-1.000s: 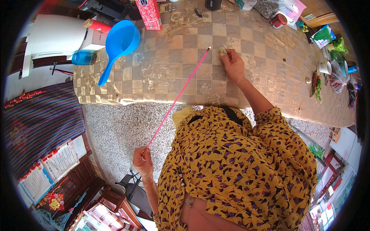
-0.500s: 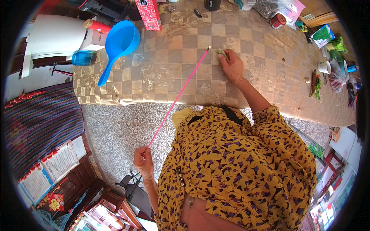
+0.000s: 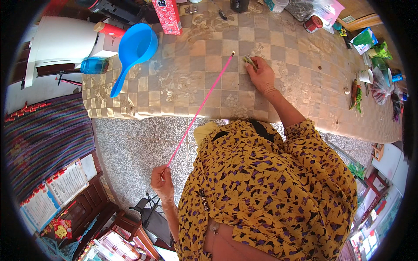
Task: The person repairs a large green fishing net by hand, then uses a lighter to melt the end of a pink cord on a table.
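A long thin pink stick (image 3: 199,109) slants up and to the right. It has a dark band and a pale tip at its far end, which is over the table. My left hand (image 3: 163,182), low at the left beside my shirt, pinches the near end between thumb and fingers. Over the checked tablecloth (image 3: 198,65), my right hand (image 3: 262,78) is closed on a small greenish thing (image 3: 248,60) that pokes out past the fingertips; its kind I cannot make out. The stick's tip and the greenish thing are close together but apart.
A blue ladle (image 3: 138,43) lies on the table's left, near a blue jar (image 3: 94,65) and a patterned red box (image 3: 167,17). On the right are a red-lidded jar (image 3: 313,24), a white cup (image 3: 365,76) and green-and-red peppers (image 3: 358,98). Speckled floor shows below the table edge.
The stick's far tip has shifted slightly left. My right hand has also shifted a little left, and more of the greenish thing shows. My left hand stays in place, pinching the stick.
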A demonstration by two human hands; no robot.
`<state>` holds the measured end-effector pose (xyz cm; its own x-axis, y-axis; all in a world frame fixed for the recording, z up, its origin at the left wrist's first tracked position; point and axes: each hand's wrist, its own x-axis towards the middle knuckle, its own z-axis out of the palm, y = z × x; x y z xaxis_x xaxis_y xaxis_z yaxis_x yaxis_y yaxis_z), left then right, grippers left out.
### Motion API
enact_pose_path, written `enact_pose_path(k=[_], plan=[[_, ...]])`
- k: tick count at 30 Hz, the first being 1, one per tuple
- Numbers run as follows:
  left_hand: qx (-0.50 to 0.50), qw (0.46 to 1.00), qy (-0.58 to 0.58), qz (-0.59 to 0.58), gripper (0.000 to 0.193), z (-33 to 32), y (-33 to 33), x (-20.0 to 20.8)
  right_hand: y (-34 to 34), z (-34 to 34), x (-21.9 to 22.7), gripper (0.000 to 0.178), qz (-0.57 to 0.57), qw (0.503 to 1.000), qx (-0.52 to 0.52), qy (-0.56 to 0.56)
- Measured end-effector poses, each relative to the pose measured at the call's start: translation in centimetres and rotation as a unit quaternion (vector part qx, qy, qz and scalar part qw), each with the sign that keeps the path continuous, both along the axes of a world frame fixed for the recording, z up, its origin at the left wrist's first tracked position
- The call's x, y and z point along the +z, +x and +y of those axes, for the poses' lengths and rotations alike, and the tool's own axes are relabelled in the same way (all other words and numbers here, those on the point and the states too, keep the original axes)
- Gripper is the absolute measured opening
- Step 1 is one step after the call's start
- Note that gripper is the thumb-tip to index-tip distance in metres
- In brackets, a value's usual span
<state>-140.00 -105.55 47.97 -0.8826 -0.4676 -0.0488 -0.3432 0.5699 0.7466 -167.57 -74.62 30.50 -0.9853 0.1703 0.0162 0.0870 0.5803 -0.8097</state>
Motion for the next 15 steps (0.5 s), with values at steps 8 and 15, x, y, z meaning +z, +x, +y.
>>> enact_pose_path(k=[8, 15], plan=[[0.003, 1.0, 0.016, 0.007, 0.002, 0.05, 0.13, -0.04, 0.09, -0.01, 0.02, 0.027, 0.022, 1.0, 0.008, 0.015], [0.009, 1.0, 0.018, 0.01, 0.002, -0.09, 0.29, -0.31, 0.13, 0.04, 0.1, 0.027, 0.019, 1.0, 0.01, 0.014]])
